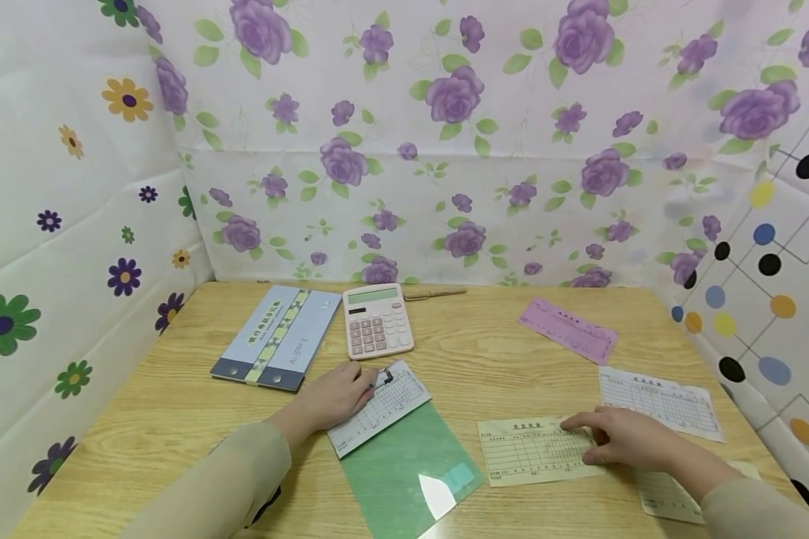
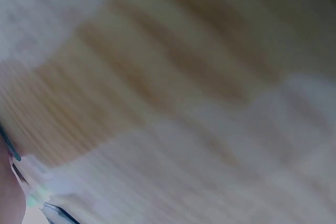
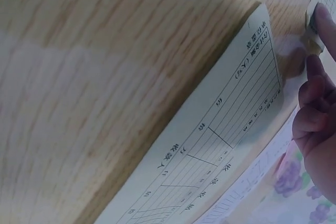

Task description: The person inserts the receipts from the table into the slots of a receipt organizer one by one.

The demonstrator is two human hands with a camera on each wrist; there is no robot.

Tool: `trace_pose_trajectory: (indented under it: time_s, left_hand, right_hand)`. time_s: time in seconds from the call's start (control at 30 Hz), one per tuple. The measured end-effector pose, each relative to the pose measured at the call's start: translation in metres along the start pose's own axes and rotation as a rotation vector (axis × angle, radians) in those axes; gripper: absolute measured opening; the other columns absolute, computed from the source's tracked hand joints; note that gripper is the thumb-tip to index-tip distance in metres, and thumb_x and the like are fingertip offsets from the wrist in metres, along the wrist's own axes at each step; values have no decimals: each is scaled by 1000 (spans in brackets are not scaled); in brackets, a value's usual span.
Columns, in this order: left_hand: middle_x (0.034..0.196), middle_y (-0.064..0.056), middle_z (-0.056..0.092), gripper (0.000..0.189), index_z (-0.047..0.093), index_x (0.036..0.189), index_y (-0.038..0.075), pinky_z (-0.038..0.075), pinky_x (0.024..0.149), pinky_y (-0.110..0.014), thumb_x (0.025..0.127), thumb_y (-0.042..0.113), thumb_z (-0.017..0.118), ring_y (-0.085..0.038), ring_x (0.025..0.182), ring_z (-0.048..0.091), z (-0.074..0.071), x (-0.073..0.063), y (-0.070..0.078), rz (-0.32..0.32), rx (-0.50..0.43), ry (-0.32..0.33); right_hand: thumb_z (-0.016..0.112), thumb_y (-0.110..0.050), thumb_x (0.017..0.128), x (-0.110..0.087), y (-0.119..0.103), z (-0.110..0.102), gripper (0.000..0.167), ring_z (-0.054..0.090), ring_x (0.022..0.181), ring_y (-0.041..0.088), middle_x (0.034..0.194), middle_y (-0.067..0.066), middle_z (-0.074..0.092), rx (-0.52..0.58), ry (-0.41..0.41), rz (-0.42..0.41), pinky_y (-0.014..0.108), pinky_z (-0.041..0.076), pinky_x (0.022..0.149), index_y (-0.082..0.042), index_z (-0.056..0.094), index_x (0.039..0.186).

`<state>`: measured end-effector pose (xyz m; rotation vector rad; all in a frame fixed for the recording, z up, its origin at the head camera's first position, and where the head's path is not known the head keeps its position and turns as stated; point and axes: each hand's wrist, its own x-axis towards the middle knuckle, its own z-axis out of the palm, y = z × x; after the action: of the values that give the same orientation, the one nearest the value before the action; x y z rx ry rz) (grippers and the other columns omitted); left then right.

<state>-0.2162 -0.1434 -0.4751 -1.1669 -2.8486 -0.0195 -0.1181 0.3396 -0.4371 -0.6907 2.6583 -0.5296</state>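
Observation:
My left hand [image 1: 333, 397] lies over the upper left of a white printed form slip [image 1: 384, 404], its fingertips right at a dark clip [image 1: 387, 376]. Under that slip is a glossy green clipboard [image 1: 404, 471]. A blurred part of the left hand [image 2: 10, 195] shows at the left wrist view's corner. My right hand [image 1: 623, 438] touches a pale yellow form slip [image 1: 529, 453] near its right edge, index finger and thumb spread apart. In the right wrist view the right hand's [image 3: 320, 108] other fingers are curled. Another cream slip [image 3: 210, 135] lies below the right wrist.
A blue account book [image 1: 279, 337] is at the left, beside a pink calculator [image 1: 379, 322] and a brown pen [image 1: 434, 294]. A pink slip [image 1: 569, 329] and a white slip [image 1: 661, 400] lie at the right. Floral cloth [image 1: 411, 150] walls stand around the wooden table [image 1: 472, 329].

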Motion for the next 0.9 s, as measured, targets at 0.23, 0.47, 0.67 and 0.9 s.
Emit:
trace_pose_trajectory:
  time_s: [0.23, 0.47, 0.67, 0.9]
  left_hand:
    - [88, 3, 37, 34, 46, 129, 19, 35, 63, -26, 101, 35, 38, -11, 74, 36, -3, 1, 0, 1, 10, -14]
    - [88, 2, 37, 34, 46, 130, 18, 36, 65, -27, 100, 34, 41, -12, 75, 37, -1, 0, 1, 10, -5, -5]
    - [89, 3, 38, 36, 45, 131, 18, 36, 66, -27, 100, 36, 39, -12, 76, 37, 1, 0, 0, 8, 0, -8]
    - [88, 3, 37, 34, 46, 129, 18, 35, 66, -27, 100, 35, 40, -11, 76, 36, -1, 1, 1, 5, 2, -11]
  right_hand:
    - [65, -44, 84, 1, 1, 1, 47, 41, 64, 3, 74, -11, 47, 83, -14, 8, 25, 34, 57, -24, 58, 127]
    - [66, -39, 85, 0, 2, 6, 44, 41, 63, 5, 74, -6, 49, 176, -3, 59, 26, 34, 54, -22, 59, 125]
    - [66, -34, 88, 0, -2, 5, 33, 43, 73, 10, 85, 2, 49, 341, 70, 108, 28, 37, 59, -17, 63, 116]
    - [61, -34, 91, 6, -7, -2, 33, 45, 85, 17, 99, 6, 53, 430, 183, 169, 27, 44, 68, -10, 62, 114]
